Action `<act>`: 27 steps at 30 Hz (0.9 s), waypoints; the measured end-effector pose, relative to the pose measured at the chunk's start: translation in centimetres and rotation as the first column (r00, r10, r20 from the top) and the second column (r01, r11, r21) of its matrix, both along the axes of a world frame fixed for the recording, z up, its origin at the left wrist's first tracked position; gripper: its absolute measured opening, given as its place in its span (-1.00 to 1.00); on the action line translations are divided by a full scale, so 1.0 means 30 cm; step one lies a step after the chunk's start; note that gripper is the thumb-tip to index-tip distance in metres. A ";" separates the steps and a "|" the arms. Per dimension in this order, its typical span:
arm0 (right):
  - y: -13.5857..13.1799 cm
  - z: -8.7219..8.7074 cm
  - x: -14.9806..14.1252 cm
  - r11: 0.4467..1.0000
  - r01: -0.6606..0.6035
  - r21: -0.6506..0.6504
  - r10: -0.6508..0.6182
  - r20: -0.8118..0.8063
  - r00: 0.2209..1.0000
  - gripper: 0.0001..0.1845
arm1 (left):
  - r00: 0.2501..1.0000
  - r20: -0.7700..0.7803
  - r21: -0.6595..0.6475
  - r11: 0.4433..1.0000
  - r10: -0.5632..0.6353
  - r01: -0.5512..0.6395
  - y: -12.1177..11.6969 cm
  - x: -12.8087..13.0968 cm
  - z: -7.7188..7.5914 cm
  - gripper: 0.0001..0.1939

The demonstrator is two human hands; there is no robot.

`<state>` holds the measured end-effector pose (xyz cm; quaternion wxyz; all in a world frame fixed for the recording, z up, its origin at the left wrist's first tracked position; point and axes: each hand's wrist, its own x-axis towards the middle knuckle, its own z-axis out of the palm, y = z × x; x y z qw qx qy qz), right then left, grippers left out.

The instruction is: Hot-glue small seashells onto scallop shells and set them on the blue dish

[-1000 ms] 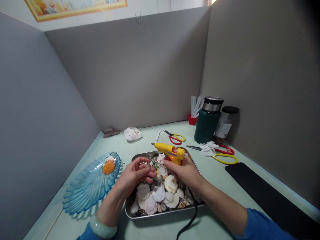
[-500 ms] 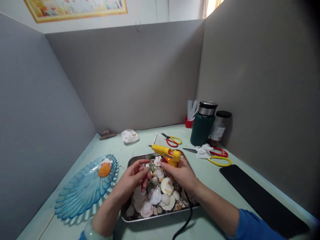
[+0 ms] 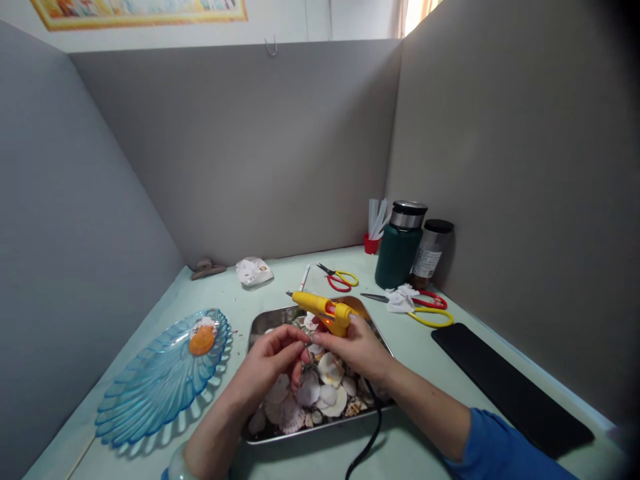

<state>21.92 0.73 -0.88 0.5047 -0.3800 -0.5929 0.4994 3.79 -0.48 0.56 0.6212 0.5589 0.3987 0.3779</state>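
Observation:
A yellow hot glue gun is gripped in my right hand, its nozzle aimed up and to the left and a small orange light glowing on its side. My left hand is beside it, thumb and fingertips pinched together near my right thumb; whatever they pinch is too small to make out. Both hands hover over a metal tray filled with seashells, white scallops and small spiral ones among them. From the gun a black cord runs down across the tray's near edge.
On the left lies a blue shell-shaped glass dish bearing an orange scallop shell. Behind are a white packet, small scissors and a red cup of glue sticks. A green bottle, larger scissors and a black slab stand right.
My left hand has shifted right, its fingertips now meeting by my right thumb. The glue gun stays in my right hand. The view has shifted slightly.

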 end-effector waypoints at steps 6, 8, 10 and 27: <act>-0.008 0.011 -0.004 0.997 -0.003 -0.079 -0.001 -0.056 0.998 -0.80 | 0.998 -0.062 0.024 1.000 0.007 -0.005 -0.011 0.004 0.013 -0.71; -0.010 0.015 -0.005 0.996 0.013 -0.093 -0.018 -0.056 0.998 -0.80 | 0.991 -0.134 0.066 0.998 0.018 -0.009 -0.009 0.001 0.014 -0.71; -0.011 0.017 -0.004 0.994 0.011 -0.105 -0.017 -0.061 0.998 -0.79 | 0.971 -0.238 0.154 0.988 0.025 0.013 -0.008 -0.009 0.021 -0.73; -0.002 0.010 -0.002 0.989 0.124 -0.084 -0.130 -0.067 0.989 -0.74 | 0.376 -0.897 0.394 0.808 0.234 0.438 -0.001 -0.002 -0.009 -0.62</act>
